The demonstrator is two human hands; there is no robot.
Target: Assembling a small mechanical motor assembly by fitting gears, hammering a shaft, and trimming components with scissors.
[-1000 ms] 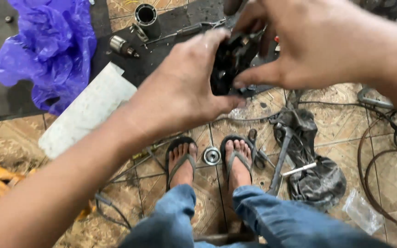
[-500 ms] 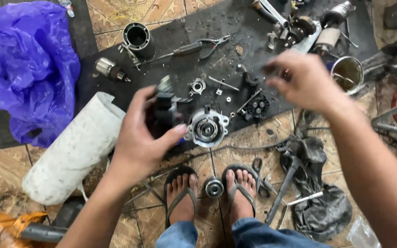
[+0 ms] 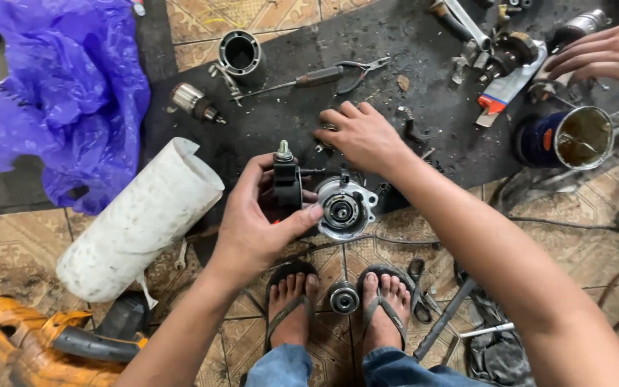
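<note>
Your left hand [image 3: 263, 222] is wrapped around a black part [image 3: 288, 188] with a threaded stud on top, thumb on its right face, fingers curled behind. You hold it just left of the round metal housing [image 3: 343, 208], which lies at the near edge of the black mat [image 3: 395, 43], above your feet.

Judging by its look, the part is dense moulded plastic and metal: stiff, fairly heavy for its size, probably greasy and so slippery. Grip the black body across its flat sides, not the stud, which gives little purchase and whose thread could be spoiled. The housing looks like cast metal, rigid and heavy; take it by the outer rim, away from the centre bearing.

Your right hand [image 3: 361, 135] lies palm down on the mat just beyond the housing, fingers loosely bent over small loose pieces; you cannot tell whether it pinches one. Another person's hand [image 3: 600, 54] rests among tools far right of the housing.

Half a second ago the left hand held the part farther left and higher over the mat, and your right hand hovered well right of the housing. Now the part sits close against the housing, and the right hand has come down just behind it.
</note>
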